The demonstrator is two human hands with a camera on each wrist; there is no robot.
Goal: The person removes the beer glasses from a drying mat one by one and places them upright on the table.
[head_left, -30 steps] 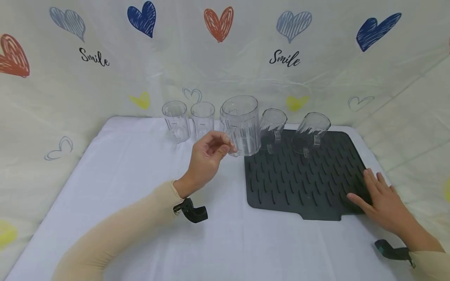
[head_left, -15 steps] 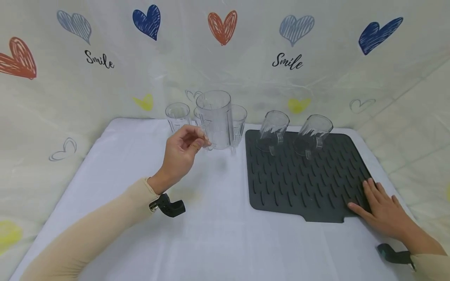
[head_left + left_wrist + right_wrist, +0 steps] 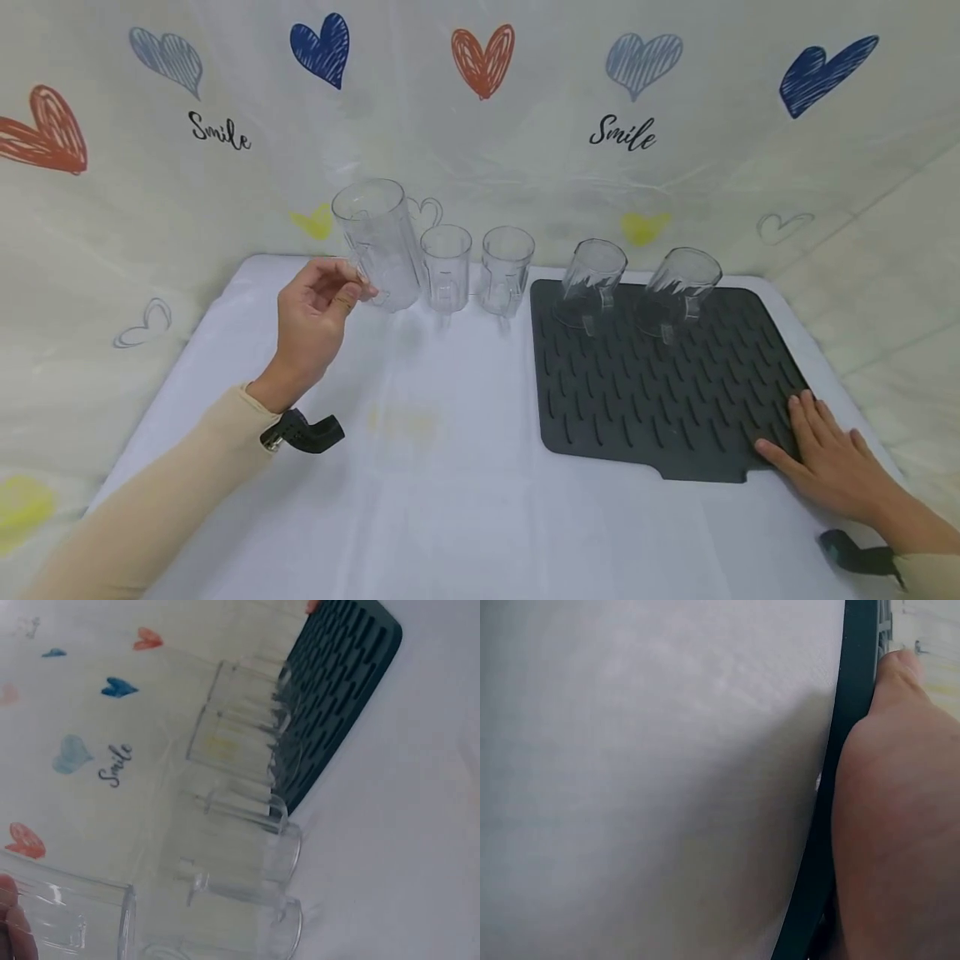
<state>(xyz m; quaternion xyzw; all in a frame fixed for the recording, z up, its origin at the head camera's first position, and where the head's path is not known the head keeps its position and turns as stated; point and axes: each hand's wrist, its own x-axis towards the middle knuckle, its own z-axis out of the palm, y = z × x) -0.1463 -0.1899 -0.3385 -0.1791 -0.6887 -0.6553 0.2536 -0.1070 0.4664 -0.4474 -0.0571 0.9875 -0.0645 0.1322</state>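
My left hand (image 3: 318, 321) pinches the handle of a clear glass mug (image 3: 384, 254), held upright above the back left of the white table. Close to its right stand two similar clear mugs, a nearer one (image 3: 447, 279) and a farther one (image 3: 508, 279). The raised mug covers the spot where another stood in the row. In the left wrist view, the gripped mug (image 3: 75, 922) fills the lower left corner. My right hand (image 3: 840, 462) lies with fingers spread on the right edge of a dark ribbed drying mat (image 3: 652, 408).
Two more clear mugs, one on the left (image 3: 596, 275) and one on the right (image 3: 682, 283), stand along the mat's back edge. Behind the table hangs a pale curtain (image 3: 540, 167) printed with hearts. A white cloth (image 3: 480, 517) covers the tabletop.
My left hand has carried the mug leftward from beside the mat, past the row's middle, to its left end. My right hand stays on the mat.
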